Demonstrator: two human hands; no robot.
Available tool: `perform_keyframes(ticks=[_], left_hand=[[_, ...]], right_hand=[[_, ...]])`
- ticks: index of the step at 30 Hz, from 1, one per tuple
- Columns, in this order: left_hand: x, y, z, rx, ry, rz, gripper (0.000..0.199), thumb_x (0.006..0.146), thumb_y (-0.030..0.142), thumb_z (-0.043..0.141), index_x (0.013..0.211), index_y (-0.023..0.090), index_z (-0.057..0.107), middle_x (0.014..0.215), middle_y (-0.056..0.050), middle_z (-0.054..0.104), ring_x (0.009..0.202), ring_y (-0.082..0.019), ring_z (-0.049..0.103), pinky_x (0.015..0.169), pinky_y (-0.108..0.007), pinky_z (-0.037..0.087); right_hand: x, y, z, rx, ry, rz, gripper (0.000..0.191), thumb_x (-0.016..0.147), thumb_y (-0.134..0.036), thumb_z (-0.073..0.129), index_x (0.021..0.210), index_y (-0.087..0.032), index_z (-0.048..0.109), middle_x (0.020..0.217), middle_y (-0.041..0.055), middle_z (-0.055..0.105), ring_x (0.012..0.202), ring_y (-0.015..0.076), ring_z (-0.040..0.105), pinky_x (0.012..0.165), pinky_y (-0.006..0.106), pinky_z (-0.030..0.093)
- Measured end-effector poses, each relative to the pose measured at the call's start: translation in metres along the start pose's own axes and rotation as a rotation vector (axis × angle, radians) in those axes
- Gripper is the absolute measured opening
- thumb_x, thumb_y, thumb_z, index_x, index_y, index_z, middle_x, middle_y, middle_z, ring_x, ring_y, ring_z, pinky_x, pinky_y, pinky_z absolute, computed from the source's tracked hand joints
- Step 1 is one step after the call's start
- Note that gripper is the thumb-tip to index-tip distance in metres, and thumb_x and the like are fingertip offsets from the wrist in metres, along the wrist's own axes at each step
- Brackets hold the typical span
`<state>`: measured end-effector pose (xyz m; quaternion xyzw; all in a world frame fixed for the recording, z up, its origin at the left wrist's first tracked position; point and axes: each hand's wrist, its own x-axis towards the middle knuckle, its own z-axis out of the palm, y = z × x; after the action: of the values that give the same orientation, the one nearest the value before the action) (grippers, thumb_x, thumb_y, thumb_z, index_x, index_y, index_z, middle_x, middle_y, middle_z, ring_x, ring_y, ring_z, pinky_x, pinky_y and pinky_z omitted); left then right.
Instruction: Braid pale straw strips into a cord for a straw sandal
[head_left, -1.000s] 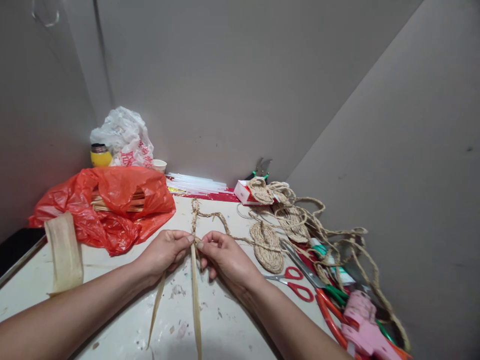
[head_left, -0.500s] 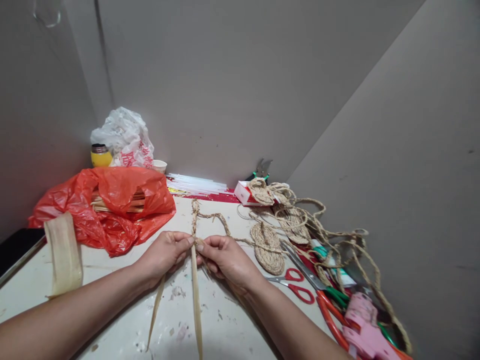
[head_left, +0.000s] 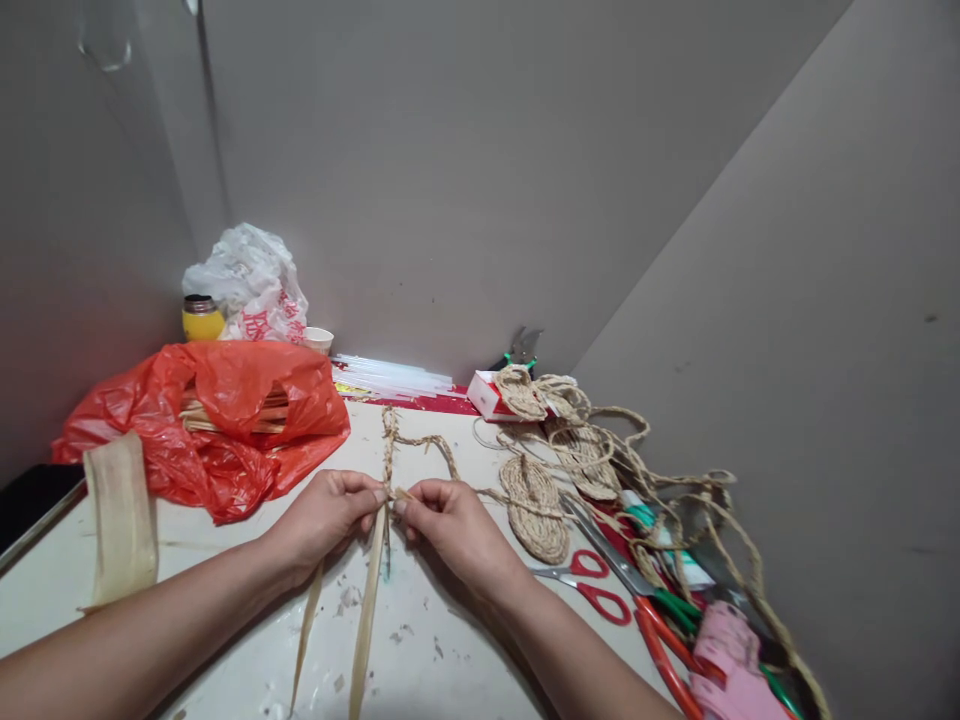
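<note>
Two hands, left [head_left: 346, 510] and right [head_left: 439, 520], pinch the near end of a braided cord [head_left: 388, 445] over the white desk [head_left: 247, 640], the braid running away beyond both grips; the forearms converge from either side, thumbs toward each other, with loose strips [head_left: 369, 610] trailing below.

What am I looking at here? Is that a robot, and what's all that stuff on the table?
No robot here! These are a person's two bare hands, seen by a camera worn on the head, looking forward and down. The left hand pinches the lower end of a plant-like braid, and the right hand pinches a strand beside it. On the pale table, a crinkly red bag lies to the left. To the right are an oval coil of rope, red-handled scissors and a pink tool.
</note>
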<state>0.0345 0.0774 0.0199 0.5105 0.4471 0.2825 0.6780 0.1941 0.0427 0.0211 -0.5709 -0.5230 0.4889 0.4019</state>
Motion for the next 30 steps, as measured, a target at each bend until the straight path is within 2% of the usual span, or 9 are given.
perform_keyframes(ticks=[4, 7, 10, 14, 17, 19, 22, 26, 30], left_hand=[[-0.001, 0.001, -0.001, -0.057, 0.001, -0.038, 0.033, 0.064, 0.046, 0.067, 0.071, 0.015, 0.058, 0.044, 0.009, 0.041, 0.033, -0.002, 0.019, 0.035, -0.020, 0.010], [0.000, 0.000, -0.002, -0.106, -0.025, -0.047, 0.029, 0.065, 0.042, 0.067, 0.066, 0.017, 0.054, 0.041, 0.010, 0.037, 0.032, -0.002, 0.018, 0.034, -0.020, 0.009], [0.000, -0.002, -0.003, -0.136, -0.053, -0.042, 0.027, 0.067, 0.039, 0.066, 0.062, 0.018, 0.050, 0.039, 0.010, 0.033, 0.032, -0.002, 0.016, 0.033, -0.020, 0.009], [0.001, -0.004, -0.003, -0.158, -0.061, -0.032, 0.027, 0.068, 0.037, 0.065, 0.060, 0.018, 0.047, 0.039, 0.011, 0.030, 0.032, -0.003, 0.015, 0.032, -0.020, 0.008], [0.002, -0.006, -0.004, -0.170, -0.065, -0.026, 0.029, 0.069, 0.037, 0.064, 0.058, 0.018, 0.044, 0.038, 0.010, 0.029, 0.032, -0.003, 0.015, 0.032, -0.020, 0.008], [0.002, -0.006, -0.004, -0.162, -0.060, -0.028, 0.029, 0.069, 0.037, 0.064, 0.058, 0.018, 0.045, 0.038, 0.010, 0.029, 0.032, -0.003, 0.016, 0.032, -0.020, 0.007], [0.002, -0.006, -0.003, -0.145, -0.040, -0.029, 0.027, 0.070, 0.037, 0.063, 0.059, 0.018, 0.048, 0.039, 0.009, 0.034, 0.030, -0.003, 0.018, 0.032, -0.020, 0.008], [0.001, -0.005, -0.001, -0.149, -0.021, -0.020, 0.023, 0.070, 0.036, 0.062, 0.064, 0.015, 0.055, 0.047, 0.006, 0.048, 0.030, -0.002, 0.021, 0.032, -0.021, 0.010], [-0.001, -0.004, 0.000, -0.148, -0.032, -0.015, 0.023, 0.071, 0.035, 0.061, 0.072, 0.012, 0.061, 0.053, 0.002, 0.056, 0.030, -0.001, 0.020, 0.032, -0.021, 0.009]], right_hand=[[-0.001, -0.005, -0.004, -0.182, 0.010, -0.094, 0.038, 0.083, -0.038, 0.049, 0.053, -0.016, 0.055, 0.050, 0.0000, 0.052, 0.050, 0.0112, 0.044, 0.053, 0.024, 0.033], [0.002, -0.003, -0.013, -0.262, 0.063, -0.157, 0.027, 0.082, -0.030, 0.047, 0.064, -0.016, 0.062, 0.059, 0.0018, 0.059, 0.058, 0.0147, 0.052, 0.058, 0.025, 0.038], [0.008, 0.002, -0.030, -0.338, 0.197, -0.185, 0.017, 0.077, -0.026, 0.053, 0.076, -0.017, 0.067, 0.071, 0.0039, 0.066, 0.067, 0.0187, 0.057, 0.065, 0.028, 0.042], [0.012, -0.003, -0.060, -0.438, 0.423, -0.244, 0.018, 0.076, -0.030, 0.057, 0.081, -0.017, 0.068, 0.081, 0.0077, 0.069, 0.074, 0.0223, 0.060, 0.072, 0.033, 0.043], [0.007, -0.017, -0.069, -0.332, 0.575, -0.307, 0.024, 0.074, -0.035, 0.062, 0.087, -0.016, 0.068, 0.087, 0.0097, 0.069, 0.077, 0.0224, 0.061, 0.075, 0.035, 0.044], [-0.001, -0.026, -0.060, -0.163, 0.540, -0.295, 0.029, 0.071, -0.038, 0.067, 0.089, -0.015, 0.068, 0.083, 0.0089, 0.069, 0.074, 0.0210, 0.061, 0.071, 0.033, 0.046], [-0.010, -0.028, -0.031, -0.008, 0.385, -0.230, 0.028, 0.069, -0.037, 0.069, 0.088, -0.016, 0.068, 0.079, 0.0071, 0.069, 0.071, 0.0195, 0.060, 0.065, 0.030, 0.047], [-0.013, -0.013, 0.004, -0.125, 0.325, -0.269, 0.019, 0.075, -0.031, 0.063, 0.085, -0.016, 0.068, 0.075, 0.0056, 0.068, 0.070, 0.0188, 0.059, 0.067, 0.029, 0.046], [-0.011, 0.000, 0.010, -0.254, 0.320, -0.313, 0.013, 0.078, -0.027, 0.058, 0.081, -0.016, 0.066, 0.073, 0.0032, 0.066, 0.070, 0.0173, 0.058, 0.067, 0.027, 0.044]])
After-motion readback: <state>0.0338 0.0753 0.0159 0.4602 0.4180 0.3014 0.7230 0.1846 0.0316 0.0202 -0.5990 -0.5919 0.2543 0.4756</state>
